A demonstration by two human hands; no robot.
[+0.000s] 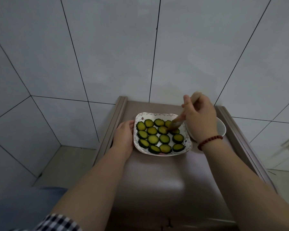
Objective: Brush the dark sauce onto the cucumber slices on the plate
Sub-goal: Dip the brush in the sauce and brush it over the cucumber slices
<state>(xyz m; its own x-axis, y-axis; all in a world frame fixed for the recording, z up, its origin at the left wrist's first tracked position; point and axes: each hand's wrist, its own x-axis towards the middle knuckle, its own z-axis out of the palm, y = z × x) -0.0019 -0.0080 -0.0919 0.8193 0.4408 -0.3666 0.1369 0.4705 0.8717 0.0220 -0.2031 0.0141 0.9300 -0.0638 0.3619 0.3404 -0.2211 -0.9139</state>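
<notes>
Fifteen cucumber slices (164,138), one plate (157,115), one brush (175,123)

The white bowl (221,129) is mostly hidden behind the right hand (201,117) — its inside cannot be seen. The brush (176,123) tip is blurred — its handle partly covered by that hand.

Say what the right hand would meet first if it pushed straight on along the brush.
Probably the cucumber slice under the brush tip that the right hand grips; depth is unclear.
</notes>
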